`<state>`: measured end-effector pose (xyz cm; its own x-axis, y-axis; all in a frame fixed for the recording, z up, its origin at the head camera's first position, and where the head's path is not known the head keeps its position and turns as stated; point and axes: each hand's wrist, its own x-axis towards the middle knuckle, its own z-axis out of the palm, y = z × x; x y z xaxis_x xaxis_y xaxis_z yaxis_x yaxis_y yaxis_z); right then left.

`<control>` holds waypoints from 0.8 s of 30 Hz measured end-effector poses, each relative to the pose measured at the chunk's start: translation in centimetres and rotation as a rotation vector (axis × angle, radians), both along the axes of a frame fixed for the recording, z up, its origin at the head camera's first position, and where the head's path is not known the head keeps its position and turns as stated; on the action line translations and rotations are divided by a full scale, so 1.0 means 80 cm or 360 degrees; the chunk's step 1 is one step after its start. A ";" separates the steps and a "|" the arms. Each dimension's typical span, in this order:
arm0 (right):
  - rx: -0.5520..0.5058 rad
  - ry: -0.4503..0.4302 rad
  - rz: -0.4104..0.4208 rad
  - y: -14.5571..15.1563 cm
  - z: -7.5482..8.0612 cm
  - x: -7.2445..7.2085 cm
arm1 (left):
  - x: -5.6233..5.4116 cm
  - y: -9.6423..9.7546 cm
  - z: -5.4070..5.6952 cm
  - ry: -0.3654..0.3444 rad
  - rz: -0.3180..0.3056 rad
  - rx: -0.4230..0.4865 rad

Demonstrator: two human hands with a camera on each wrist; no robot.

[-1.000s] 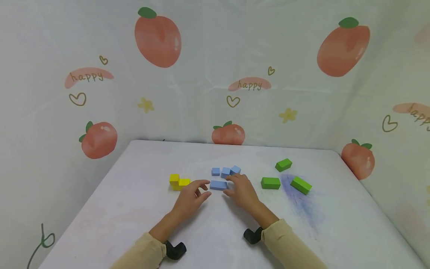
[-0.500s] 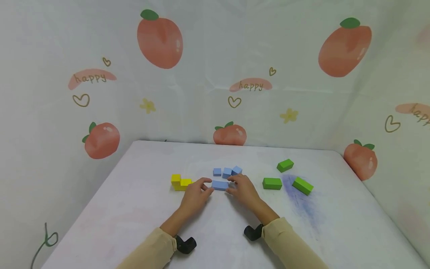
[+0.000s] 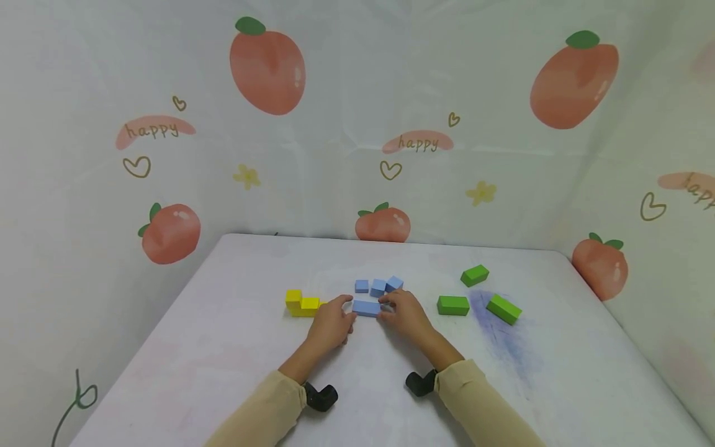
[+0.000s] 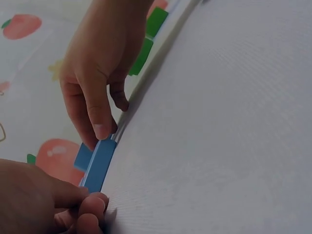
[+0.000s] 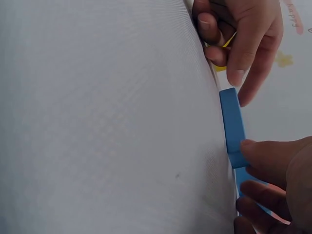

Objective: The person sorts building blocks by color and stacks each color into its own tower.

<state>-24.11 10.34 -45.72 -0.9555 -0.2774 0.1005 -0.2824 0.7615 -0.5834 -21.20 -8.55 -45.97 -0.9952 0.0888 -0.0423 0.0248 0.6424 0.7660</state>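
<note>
A long blue block [image 3: 366, 308] lies on the white table between both hands. At its right end, my right hand [image 3: 409, 320] pinches it between thumb and index finger. My left hand [image 3: 329, 324] is at the block's left end, thumb and index finger spread on either side. A small gap shows between the left thumb and the block [image 5: 233, 117] in the right wrist view; the left hand's other fingers are bent inward. Just behind stand three small blue blocks [image 3: 378, 287], the right one turned at an angle.
Yellow blocks [image 3: 301, 304] form a step shape beside the left hand, which partly covers them. To the right lie three green blocks [image 3: 453, 305], near a purple smudge [image 3: 505, 341] on the table [image 3: 223, 360]. A peach-printed cloth [image 3: 346, 93] hangs behind.
My left hand has shifted right and closer to the long blue block's end, uncovering more yellow. My right thumb and index finger have closed in on its right end. The blocks look unmoved.
</note>
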 end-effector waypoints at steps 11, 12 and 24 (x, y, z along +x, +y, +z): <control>-0.0024 -0.0026 0.0015 0.002 -0.001 -0.002 | -0.005 -0.003 -0.001 -0.0049 -0.0042 0.0076; -0.0027 -0.0028 0.0021 0.002 -0.002 -0.003 | -0.005 -0.003 -0.001 -0.0054 -0.0043 0.0080; -0.0058 -0.0033 0.0039 0.006 0.000 -0.002 | -0.008 -0.004 -0.002 -0.0069 -0.0052 0.0070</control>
